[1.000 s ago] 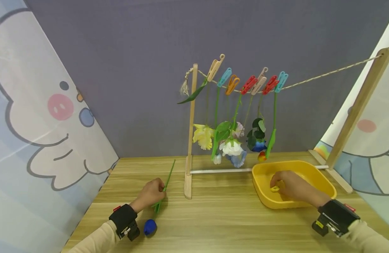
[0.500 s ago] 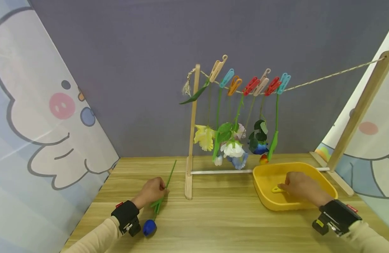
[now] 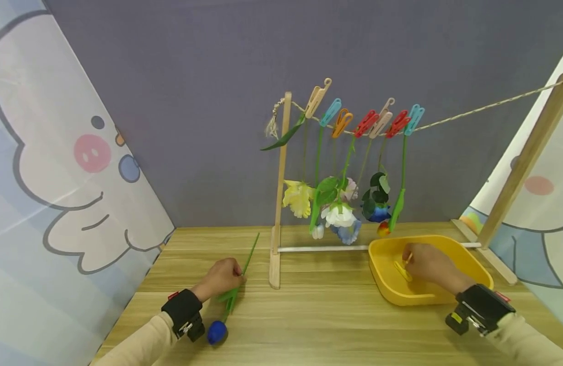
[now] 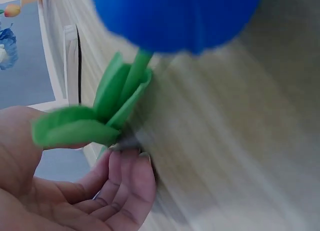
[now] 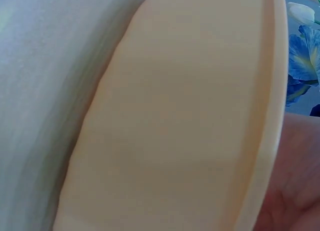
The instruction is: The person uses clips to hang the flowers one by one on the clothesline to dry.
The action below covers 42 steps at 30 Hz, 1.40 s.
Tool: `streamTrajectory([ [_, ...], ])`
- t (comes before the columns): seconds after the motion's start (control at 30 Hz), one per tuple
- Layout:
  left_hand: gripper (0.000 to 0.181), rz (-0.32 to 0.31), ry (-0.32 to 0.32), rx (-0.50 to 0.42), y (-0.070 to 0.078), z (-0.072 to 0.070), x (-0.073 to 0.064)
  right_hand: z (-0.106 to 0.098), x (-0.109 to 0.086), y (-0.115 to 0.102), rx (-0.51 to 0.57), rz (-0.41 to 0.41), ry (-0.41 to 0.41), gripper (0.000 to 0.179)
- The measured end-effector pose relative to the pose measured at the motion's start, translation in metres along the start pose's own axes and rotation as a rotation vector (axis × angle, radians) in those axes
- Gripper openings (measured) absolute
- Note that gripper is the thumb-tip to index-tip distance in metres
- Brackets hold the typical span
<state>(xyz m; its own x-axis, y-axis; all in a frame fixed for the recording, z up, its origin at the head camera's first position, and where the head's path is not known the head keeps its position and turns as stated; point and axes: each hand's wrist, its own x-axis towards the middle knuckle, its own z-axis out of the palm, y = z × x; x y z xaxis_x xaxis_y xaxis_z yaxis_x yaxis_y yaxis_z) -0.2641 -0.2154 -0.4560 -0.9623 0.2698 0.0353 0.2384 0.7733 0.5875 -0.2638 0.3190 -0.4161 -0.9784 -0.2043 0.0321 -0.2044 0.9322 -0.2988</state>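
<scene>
My left hand (image 3: 224, 277) pinches the green stem of a blue artificial tulip (image 3: 217, 332). The flower head lies toward me on the table, and its stem runs away past my fingers. Close up in the left wrist view, the green leaves (image 4: 112, 101) sit beside the thumb, with fingertips drawn together at the stem. Inside a yellow plastic basin (image 3: 386, 292), my right hand (image 3: 425, 262) pinches the upper end of a yellow clothespin (image 3: 403, 271), which slants down to the left. The basin's wall (image 5: 175, 116) hides these fingertips in the right wrist view.
Behind, a rope (image 3: 487, 108) stretches between two wooden posts (image 3: 283, 168). Several colored clothespins (image 3: 365, 123) hold flowers upside down on it, including a yellow bloom (image 3: 298, 199) and a white rose (image 3: 339, 215). A white bar (image 3: 324, 249) joins the posts low down.
In the basin, the yellow clothespin has turned from lying nearly level to slanting, its upper end now at my right fingertips. My left hand stays on the tulip stem.
</scene>
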Motion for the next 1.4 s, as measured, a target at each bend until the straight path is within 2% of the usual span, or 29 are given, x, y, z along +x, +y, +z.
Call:
streamTrajectory([
  [0.07, 0.028, 0.022, -0.027, -0.021, 0.001, -0.001, 0.004, 0.001, 0.001, -0.001, -0.002, 0.019, -0.004, 0.023],
  [0.17, 0.035, 0.043, -0.043, -0.037, 0.002, -0.001, 0.010, 0.003, 0.002, -0.002, -0.003, 0.051, -0.009, 0.041],
  [0.3, 0.026, 0.033, -0.034, -0.001, 0.005, -0.001, 0.017, 0.007, 0.006, -0.004, 0.004, 0.099, -0.016, 0.054],
  [0.47, 0.010, 0.023, -0.046, 0.004, 0.010, -0.002, 0.019, 0.012, 0.009, -0.004, 0.001, 0.102, 0.000, 0.047],
  [0.6, 0.037, 0.040, -0.092, -0.033, 0.009, -0.004, 0.020, 0.013, 0.008, -0.001, 0.007, 0.063, 0.039, 0.035],
  [0.7, 0.035, 0.024, -0.120, -0.135, 0.005, -0.005, 0.015, 0.011, 0.006, 0.002, 0.019, 0.044, 0.051, 0.032],
  [0.8, 0.004, -0.034, -0.119, -0.279, 0.004, -0.004, 0.005, 0.009, 0.004, 0.005, 0.030, 0.015, 0.063, 0.033],
  [0.87, 0.020, -0.050, -0.121, -0.363, 0.006, -0.003, -0.003, 0.007, 0.003, 0.006, 0.049, -0.017, 0.096, 0.034],
  [1.0, 0.024, -0.023, -0.176, -0.511, 0.017, -0.002, -0.015, -0.002, 0.000, 0.005, 0.066, -0.098, 0.220, 0.032],
  [1.1, 0.025, 0.003, -0.214, -0.600, 0.026, -0.002, -0.021, -0.011, -0.002, 0.002, 0.054, -0.123, 0.309, 0.031],
  [1.23, 0.026, 0.007, -0.203, -0.645, 0.039, 0.002, -0.027, -0.020, -0.007, -0.004, 0.080, -0.110, 0.348, 0.029],
  [1.4, 0.029, -0.056, -0.191, -0.732, 0.053, 0.013, -0.036, -0.026, -0.017, -0.009, 0.098, -0.091, 0.352, 0.030],
])
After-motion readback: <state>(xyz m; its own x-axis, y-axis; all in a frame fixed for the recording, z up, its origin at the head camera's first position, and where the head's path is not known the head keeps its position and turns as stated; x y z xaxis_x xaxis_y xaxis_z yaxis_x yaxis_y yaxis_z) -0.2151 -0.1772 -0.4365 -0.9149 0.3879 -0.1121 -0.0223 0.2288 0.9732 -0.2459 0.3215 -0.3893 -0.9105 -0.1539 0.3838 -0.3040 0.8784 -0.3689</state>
